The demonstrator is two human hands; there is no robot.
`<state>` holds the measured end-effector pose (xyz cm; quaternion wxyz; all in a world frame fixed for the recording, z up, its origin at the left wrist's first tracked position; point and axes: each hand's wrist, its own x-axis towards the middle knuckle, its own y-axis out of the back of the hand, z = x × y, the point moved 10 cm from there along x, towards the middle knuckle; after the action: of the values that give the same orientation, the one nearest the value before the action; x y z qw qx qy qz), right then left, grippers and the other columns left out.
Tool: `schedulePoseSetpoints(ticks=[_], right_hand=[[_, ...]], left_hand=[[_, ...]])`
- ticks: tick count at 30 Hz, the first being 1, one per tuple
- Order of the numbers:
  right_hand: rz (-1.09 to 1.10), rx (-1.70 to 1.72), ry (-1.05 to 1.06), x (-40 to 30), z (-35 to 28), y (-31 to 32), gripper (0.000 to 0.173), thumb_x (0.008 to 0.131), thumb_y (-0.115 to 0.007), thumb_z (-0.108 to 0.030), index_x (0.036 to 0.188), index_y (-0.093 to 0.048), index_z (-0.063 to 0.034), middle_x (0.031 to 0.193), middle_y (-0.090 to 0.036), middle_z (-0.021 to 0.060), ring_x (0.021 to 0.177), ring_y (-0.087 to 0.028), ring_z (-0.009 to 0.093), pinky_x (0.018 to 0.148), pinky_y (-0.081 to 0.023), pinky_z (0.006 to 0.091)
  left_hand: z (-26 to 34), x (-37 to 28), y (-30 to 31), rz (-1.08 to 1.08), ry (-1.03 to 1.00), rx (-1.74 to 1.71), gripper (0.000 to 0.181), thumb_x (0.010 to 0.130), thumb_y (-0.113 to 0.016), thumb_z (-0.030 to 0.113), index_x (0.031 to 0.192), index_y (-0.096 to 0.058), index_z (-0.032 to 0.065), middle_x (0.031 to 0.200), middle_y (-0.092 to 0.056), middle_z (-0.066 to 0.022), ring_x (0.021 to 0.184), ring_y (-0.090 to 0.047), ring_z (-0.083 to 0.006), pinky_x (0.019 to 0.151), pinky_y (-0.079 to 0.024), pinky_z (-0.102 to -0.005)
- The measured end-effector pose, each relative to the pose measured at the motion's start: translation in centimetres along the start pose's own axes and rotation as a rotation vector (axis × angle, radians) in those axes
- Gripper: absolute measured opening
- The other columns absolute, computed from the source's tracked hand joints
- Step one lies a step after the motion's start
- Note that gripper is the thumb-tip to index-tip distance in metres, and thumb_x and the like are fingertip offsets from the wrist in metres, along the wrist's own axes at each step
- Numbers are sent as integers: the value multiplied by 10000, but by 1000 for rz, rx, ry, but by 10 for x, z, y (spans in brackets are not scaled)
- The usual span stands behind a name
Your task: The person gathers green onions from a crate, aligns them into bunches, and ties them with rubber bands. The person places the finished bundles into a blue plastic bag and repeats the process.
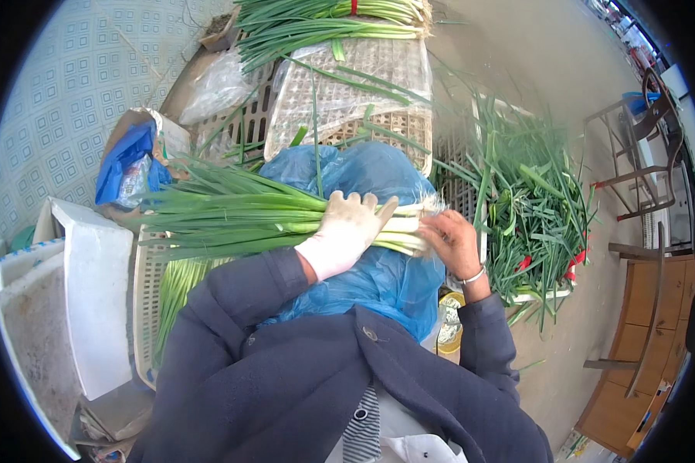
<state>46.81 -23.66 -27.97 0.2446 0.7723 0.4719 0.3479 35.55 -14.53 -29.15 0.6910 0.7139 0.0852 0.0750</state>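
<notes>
A bunch of green onions (pixel 237 217) lies across my lap, green leaves to the left and white root ends to the right. My left hand (pixel 350 231), in a pale glove, is wrapped over the stalks near their white part. At the right end, the bare fingers of my right hand (pixel 453 240) pinch at the white bases by the roots (pixel 430 204); the fingertips are partly hidden. Blue plastic sheeting (pixel 347 295) covers my lap beneath the bunch.
Ahead, tied green onions (pixel 330 29) rest on an upturned plastic crate (pixel 382 63). A crate at right holds leaf trimmings (pixel 538 231). More green onions (pixel 179 295) fill a basket (pixel 145 312) at left, beside a foam box (pixel 98 301). A yellow container (pixel 452 324) stands by my right arm.
</notes>
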Motion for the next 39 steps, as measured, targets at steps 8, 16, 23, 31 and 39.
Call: schedulePoseSetpoints(ticks=[8, 16, 23, 31, 39], right_hand=[[-39, 22, -202, -16, 28, 7, 218, 767, -792, -167, 960, -734, -84, 811, -628, 60, 744, -592, 242, 684, -474, 360], [150, -419, 164, 29, -82, -12, 427, 839, -693, -153, 1255, -606, -118, 1294, -573, 117, 1200, -532, 322, 1081, -354, 489], [-40, -580, 15, 2, -39, -69, 626, 908, -601, -418, 1429, -473, -95, 1466, -436, 143, 1382, -352, 354, 1157, -186, 546], [-145, -551, -73, 39, -14, -73, 617, 945, -515, -505, 1451, -453, -158, 1434, -471, 188, 1337, -409, 366, 1111, -256, 545], [-53, -602, -39, 9, -37, -72, 601, 890, -617, -439, 1402, -509, -143, 1370, -501, 157, 1280, -447, 348, 1119, -249, 546]], left_hand=[[-21, -3, -16, -160, 98, -35, 467, 830, -611, 154, 1278, -536, 45, 974, -630, -78, 887, -636, -244, 761, -470, -389], [-18, -5, -13, 24, 13, -33, 239, 868, -581, 190, 1077, -586, 74, 912, -643, -65, 852, -645, -231, 716, -477, -380], [-93, -44, 14, -183, 23, -184, 1020, 657, -780, 612, 1437, -426, 57, 1212, -581, -166, 1153, -548, -330, 1011, -371, -528], [-156, -58, 5, -185, 204, -141, 578, 900, -595, 507, 1246, -566, 45, 979, -628, -184, 952, -601, -354, 859, -434, -455], [-142, -65, 5, -153, 91, -115, 637, 869, -647, 462, 1362, -518, 80, 1089, -608, -163, 1021, -587, -333, 861, -453, -446]])
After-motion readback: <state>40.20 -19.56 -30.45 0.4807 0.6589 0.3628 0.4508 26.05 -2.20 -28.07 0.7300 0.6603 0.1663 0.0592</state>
